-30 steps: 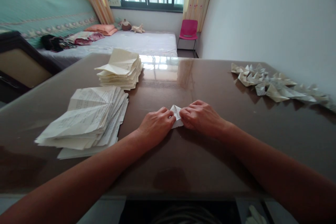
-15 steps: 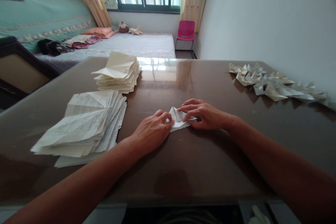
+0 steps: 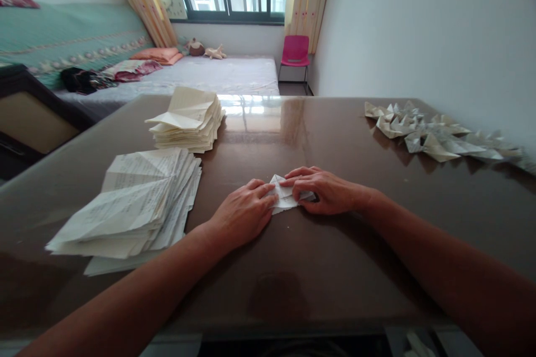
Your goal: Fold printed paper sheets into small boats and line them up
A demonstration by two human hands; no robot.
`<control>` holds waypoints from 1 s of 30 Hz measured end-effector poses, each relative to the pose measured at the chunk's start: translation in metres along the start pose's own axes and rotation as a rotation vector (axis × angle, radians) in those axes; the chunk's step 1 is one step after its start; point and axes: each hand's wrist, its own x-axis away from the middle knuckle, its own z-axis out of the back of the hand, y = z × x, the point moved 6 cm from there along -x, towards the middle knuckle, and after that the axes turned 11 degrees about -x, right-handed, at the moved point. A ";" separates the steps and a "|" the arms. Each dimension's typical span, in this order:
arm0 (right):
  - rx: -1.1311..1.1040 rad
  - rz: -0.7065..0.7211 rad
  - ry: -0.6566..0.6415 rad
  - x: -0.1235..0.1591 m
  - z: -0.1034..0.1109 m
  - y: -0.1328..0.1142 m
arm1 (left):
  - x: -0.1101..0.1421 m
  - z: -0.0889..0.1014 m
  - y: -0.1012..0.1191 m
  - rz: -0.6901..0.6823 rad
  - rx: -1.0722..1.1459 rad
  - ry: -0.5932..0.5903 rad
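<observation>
Centrally, folded paper [image 3: 285, 201] lay on the desk [image 3: 251, 284]. Left hand [image 3: 246, 209] rested fingertips on its left side; whether pinching, indiscernible. Right hand [image 3: 325, 191], thumb and fingers apart, touched its right. Stacks [image 3: 138, 189] stood left; folded pieces [image 3: 438, 146] lay far right.

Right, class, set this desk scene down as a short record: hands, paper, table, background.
Left hand: left hand, fingers on the small folded paper
Right hand: right hand, fingers on the same paper
Table left: whiter stack nearer, cream stack farther, both creased
Table right: group of folded paper shapes
Surface: glossy brown table
Background: bed, pink chair
</observation>
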 end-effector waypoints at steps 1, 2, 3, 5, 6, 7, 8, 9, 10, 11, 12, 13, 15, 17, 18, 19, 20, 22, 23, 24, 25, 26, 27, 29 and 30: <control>-0.004 0.001 0.003 0.000 0.001 -0.001 | 0.000 0.001 0.000 0.001 0.012 0.001; -0.009 0.005 0.004 0.000 0.001 -0.002 | 0.000 0.002 0.001 -0.002 0.027 0.001; -0.014 0.009 0.006 0.001 0.002 -0.003 | -0.001 0.003 0.002 -0.006 0.043 -0.001; -0.023 0.019 0.005 0.001 0.004 -0.007 | -0.004 0.005 0.004 0.005 0.069 0.006; -0.029 0.024 0.004 0.001 0.005 -0.009 | -0.006 0.006 0.003 0.020 0.073 0.016; -0.038 0.029 0.004 0.001 0.005 -0.010 | -0.008 0.006 0.003 0.036 0.066 0.030; -0.050 0.030 0.006 0.001 0.006 -0.011 | -0.010 0.005 0.003 0.051 0.050 0.043; -0.065 0.024 0.016 0.001 0.007 -0.010 | -0.012 0.003 0.003 0.055 0.024 0.049; -0.080 0.009 0.043 0.001 0.008 -0.007 | -0.014 0.001 0.003 0.051 -0.006 0.044; -0.088 -0.010 0.085 0.001 0.010 -0.004 | -0.015 -0.002 0.004 0.043 -0.036 0.031; -0.086 -0.025 0.129 0.001 0.011 0.001 | -0.016 -0.005 0.004 0.034 -0.061 0.016; -0.070 -0.032 0.165 0.001 0.013 0.004 | -0.016 -0.007 0.004 0.031 -0.081 0.002; -0.001 -0.010 0.165 0.001 0.012 0.009 | -0.016 -0.009 0.004 0.029 -0.103 -0.011; 0.094 0.019 0.084 0.002 0.008 0.009 | -0.016 -0.009 0.005 0.029 -0.113 -0.017; 0.141 0.020 0.044 0.003 0.007 0.009 | -0.016 -0.009 0.005 0.030 -0.117 -0.020; 0.182 0.014 0.011 0.004 0.007 0.008 | -0.016 -0.009 0.005 0.031 -0.121 -0.022; 0.215 0.004 -0.017 0.005 0.008 0.007 | -0.016 -0.008 0.005 0.032 -0.124 -0.025; 0.254 -0.021 -0.060 0.010 0.012 0.005 | -0.016 -0.009 0.006 0.034 -0.130 -0.029; 0.260 -0.037 -0.074 0.012 0.015 0.003 | -0.017 -0.009 0.006 0.035 -0.134 -0.031; 0.258 -0.055 -0.082 0.014 0.018 0.002 | -0.017 -0.010 0.007 0.034 -0.136 -0.034; 0.250 -0.072 -0.088 0.016 0.021 0.001 | -0.017 -0.010 0.007 0.032 -0.135 -0.037; 0.235 -0.086 -0.090 0.018 0.023 0.000 | -0.018 -0.011 0.007 0.033 -0.131 -0.038; 0.215 -0.096 -0.089 0.018 0.024 -0.001 | -0.018 -0.011 0.007 0.034 -0.122 -0.037; 0.170 -0.096 -0.041 0.015 0.026 -0.003 | -0.017 -0.009 0.003 0.031 -0.078 -0.032; 0.148 -0.088 0.015 0.013 0.026 -0.004 | -0.016 -0.007 0.000 0.027 -0.037 -0.029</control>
